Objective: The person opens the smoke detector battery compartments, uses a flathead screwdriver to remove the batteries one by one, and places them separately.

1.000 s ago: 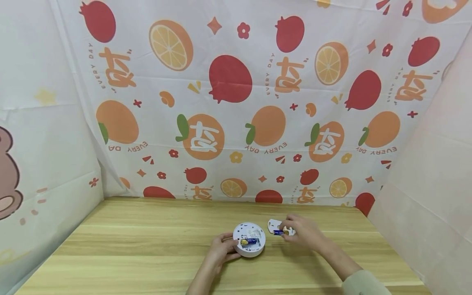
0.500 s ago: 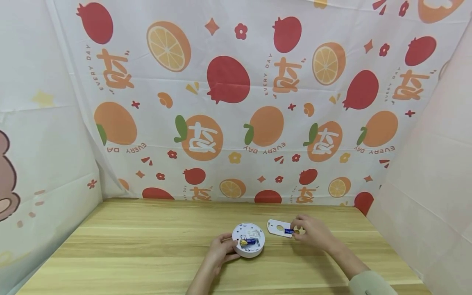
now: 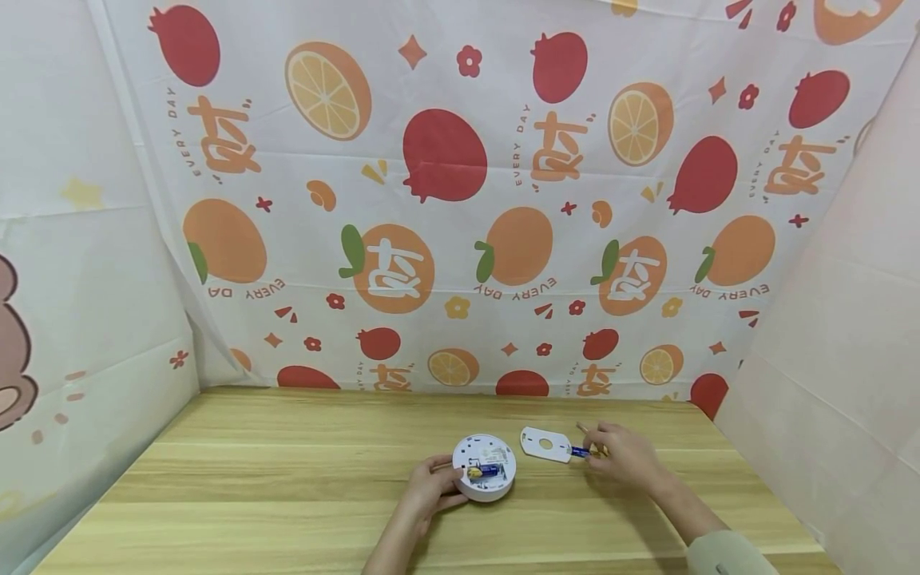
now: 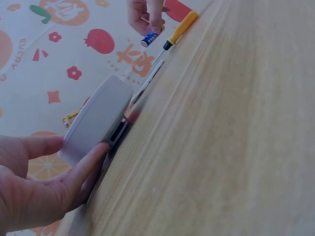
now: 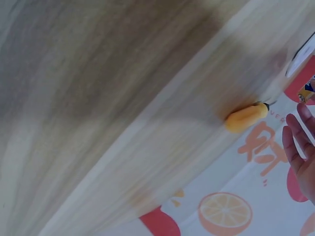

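Observation:
My left hand [image 3: 426, 493] grips the near left rim of a round white device [image 3: 465, 452], thumb on top and fingers along its side. Its back faces up with the battery bay showing; a blue-and-yellow battery [image 3: 490, 471] sits there, its yellow end raised in the left wrist view. My right hand [image 3: 627, 457] pinches a second blue-and-yellow battery [image 3: 579, 452] above the table, by the right end of a white mounting plate [image 3: 557, 456]. This plate has a round hole in its middle and lies right of the device.
A screwdriver with a yellow handle [image 4: 183, 27] lies on the wooden table [image 3: 287, 495] near the plate; the head view hides it behind the right hand. Fruit-printed cloth [image 3: 446, 160] hangs at the table's back, with pale cloth on both sides.
My right hand has carried the battery rightward across the mounting plate to its right end, uncovering the plate. The left hand and the device stay in place.

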`<state>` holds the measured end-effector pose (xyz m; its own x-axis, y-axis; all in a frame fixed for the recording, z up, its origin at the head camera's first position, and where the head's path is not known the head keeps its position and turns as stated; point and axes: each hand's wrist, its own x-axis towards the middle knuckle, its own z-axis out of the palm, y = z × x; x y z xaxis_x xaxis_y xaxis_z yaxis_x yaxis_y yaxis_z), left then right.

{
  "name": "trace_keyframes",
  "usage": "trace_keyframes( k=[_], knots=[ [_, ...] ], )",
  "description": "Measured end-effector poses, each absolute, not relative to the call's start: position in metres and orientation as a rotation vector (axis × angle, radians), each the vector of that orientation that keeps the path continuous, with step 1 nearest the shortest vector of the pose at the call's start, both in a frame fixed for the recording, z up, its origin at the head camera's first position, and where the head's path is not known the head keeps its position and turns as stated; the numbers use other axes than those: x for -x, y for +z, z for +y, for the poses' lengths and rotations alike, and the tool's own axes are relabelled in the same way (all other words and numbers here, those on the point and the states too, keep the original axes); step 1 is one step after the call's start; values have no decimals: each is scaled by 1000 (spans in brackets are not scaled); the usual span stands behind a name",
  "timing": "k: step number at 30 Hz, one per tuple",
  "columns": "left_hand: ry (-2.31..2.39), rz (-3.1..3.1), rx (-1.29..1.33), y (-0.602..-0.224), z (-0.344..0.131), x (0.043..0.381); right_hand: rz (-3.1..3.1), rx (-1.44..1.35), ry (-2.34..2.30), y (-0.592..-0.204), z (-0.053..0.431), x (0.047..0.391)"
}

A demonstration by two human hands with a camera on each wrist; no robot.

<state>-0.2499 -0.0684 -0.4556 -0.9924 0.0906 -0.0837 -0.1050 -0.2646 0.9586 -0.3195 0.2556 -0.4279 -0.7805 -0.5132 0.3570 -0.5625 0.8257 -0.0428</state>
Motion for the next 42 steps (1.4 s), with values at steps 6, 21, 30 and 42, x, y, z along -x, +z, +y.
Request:
trace_keyframes(
  k=[6, 21, 30, 42],
  knots=[
    [2412, 1818, 18, -455, -68, 249, -2720, -712, 144, -432, 256, 320],
    [2419, 1815, 17, -454, -68, 247, -2784, -508, 98, -446, 252, 321],
    [2417, 1813, 12, -454, -68, 247, -2797, -444, 157, -446, 252, 322],
    [2417, 1823, 17, -454, -68, 247, -2817, -403, 184, -445, 251, 322]
  ],
)
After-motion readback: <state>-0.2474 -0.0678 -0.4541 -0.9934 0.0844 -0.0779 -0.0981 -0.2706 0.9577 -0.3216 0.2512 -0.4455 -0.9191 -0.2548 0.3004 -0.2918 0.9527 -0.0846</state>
